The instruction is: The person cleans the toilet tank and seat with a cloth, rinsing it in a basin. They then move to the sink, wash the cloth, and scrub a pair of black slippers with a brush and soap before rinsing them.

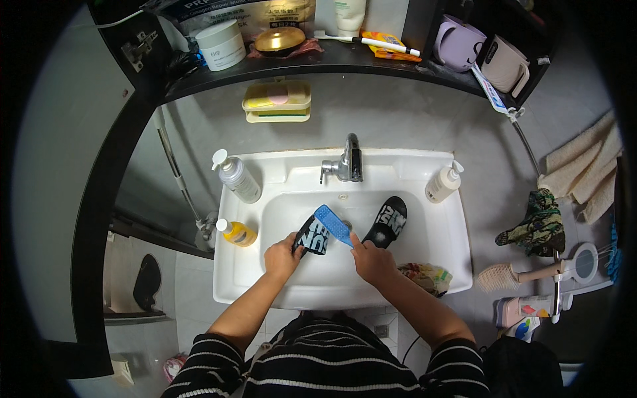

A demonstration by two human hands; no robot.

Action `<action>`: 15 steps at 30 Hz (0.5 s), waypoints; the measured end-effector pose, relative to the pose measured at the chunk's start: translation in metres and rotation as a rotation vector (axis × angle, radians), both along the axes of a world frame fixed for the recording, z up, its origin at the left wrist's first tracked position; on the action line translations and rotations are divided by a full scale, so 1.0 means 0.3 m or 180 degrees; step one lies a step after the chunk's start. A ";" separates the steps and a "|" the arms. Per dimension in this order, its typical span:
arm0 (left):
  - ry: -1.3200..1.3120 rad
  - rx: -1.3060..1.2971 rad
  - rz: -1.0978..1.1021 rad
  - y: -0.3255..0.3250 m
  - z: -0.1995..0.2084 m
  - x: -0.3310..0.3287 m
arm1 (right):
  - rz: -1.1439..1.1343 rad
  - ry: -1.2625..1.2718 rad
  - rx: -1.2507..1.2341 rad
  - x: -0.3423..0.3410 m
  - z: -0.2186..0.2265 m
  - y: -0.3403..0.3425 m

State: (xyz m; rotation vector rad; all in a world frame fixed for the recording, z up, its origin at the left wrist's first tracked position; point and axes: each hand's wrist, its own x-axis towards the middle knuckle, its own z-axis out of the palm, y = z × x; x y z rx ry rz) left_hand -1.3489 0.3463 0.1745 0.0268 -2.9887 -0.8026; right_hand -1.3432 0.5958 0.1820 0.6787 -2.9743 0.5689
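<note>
Over the white sink basin [279, 219], my left hand [283, 257] grips a black slide sandal [314, 237] with pale lettering across its strap. My right hand [371, 259] is closed around the handle of a blue scrubbing brush [334, 224]. The brush's head lies close to the sandal's strap; whether they touch I cannot tell. A second black slide sandal [389, 224] rests in the basin to the right, just beyond my right hand, with a whitish patch near its heel end. Beside my right forearm, a crumpled patterned plastic bag [426, 278] sits on the sink's edge.
A chrome faucet [350, 159] rises at the sink's back. Pump bottles stand at the left [237, 177] and right [444, 182] corners, with a yellow bottle [237, 233] on the left rim. Above hang a soap box [277, 101] and a dark shelf [332, 66] holding toiletries and cups.
</note>
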 end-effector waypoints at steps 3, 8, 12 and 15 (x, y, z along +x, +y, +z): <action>0.0214 -0.0196 0.0055 -0.004 -0.041 0.006 | 0.0657 -0.0258 0.0521 0.084 -0.011 -0.043; 0.0031 -0.0051 0.0088 -0.001 -0.032 0.014 | 0.0090 -0.0229 0.0137 0.025 -0.009 -0.021; -0.0142 -0.0033 0.0161 0.007 -0.034 0.007 | 0.0588 -0.0114 0.0329 0.101 -0.048 -0.059; 0.0168 0.0427 0.0231 -0.004 -0.084 0.008 | 0.0295 -0.0156 0.0357 0.057 -0.031 -0.046</action>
